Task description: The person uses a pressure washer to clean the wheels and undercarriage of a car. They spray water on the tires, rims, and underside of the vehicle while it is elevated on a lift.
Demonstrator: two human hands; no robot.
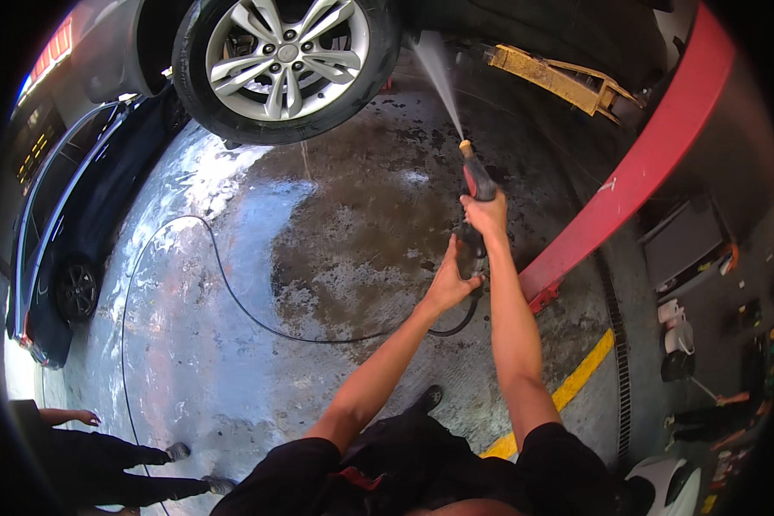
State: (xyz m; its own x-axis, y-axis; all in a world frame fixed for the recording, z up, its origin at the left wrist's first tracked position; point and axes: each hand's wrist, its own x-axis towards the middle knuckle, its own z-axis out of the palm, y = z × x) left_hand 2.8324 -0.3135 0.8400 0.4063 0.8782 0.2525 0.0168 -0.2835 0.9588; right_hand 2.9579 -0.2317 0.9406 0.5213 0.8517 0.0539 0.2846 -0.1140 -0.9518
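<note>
A black and red pressure washer gun [481, 183] with a yellow nozzle points away from me. My right hand [487, 214] is wrapped round its body. Lower down, my left hand [448, 280] holds the rear grip between thumb and fingers; part of that grip is hidden. A white fan of water [439, 84] leaves the nozzle and reaches the dark underside of a raised car, just right of its wheel [289, 53]. From the grip, a black hose [335, 340] runs left over the wet floor in a wide loop.
A red lift post [632, 163] slants along my right, with a yellow lift arm [568, 79] beyond. A floor drain [615, 344] and yellow line [583, 371] lie right. A dark car [95, 224] stands left; another person [95, 464] is at lower left, near the hose.
</note>
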